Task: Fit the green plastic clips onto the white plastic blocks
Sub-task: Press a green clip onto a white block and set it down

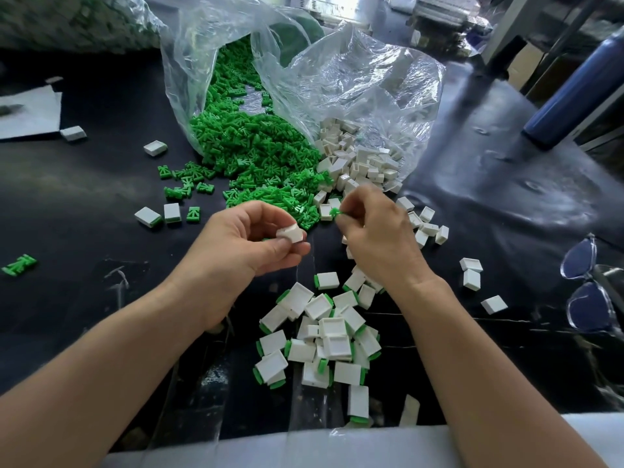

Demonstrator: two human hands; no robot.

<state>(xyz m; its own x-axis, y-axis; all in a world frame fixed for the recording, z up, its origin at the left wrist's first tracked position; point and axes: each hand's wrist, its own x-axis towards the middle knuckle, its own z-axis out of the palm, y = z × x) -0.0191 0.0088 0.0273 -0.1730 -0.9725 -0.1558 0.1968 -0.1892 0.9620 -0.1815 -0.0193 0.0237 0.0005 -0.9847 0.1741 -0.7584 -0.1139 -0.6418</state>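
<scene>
My left hand (241, 236) pinches a white plastic block (291, 233) between thumb and fingertips above the black table. Just to the right, my right hand (373, 228) pinches a small green clip (336, 212) at its fingertips, a short gap from the block. A heap of loose green clips (256, 153) spills out of a clear bag behind my hands, and loose white blocks (364, 160) spill from a second bag beside it. Near the table's front edge lies a pile of white blocks with green clips fitted (324, 332).
The clear plastic bags (354, 72) stand at the back centre. Stray blocks (155, 147) and clips (19, 264) dot the left of the black table (84, 204). Clear-framed glasses (587, 285) lie at the right edge, a blue bottle (570, 92) behind them, white paper (27, 113) far left.
</scene>
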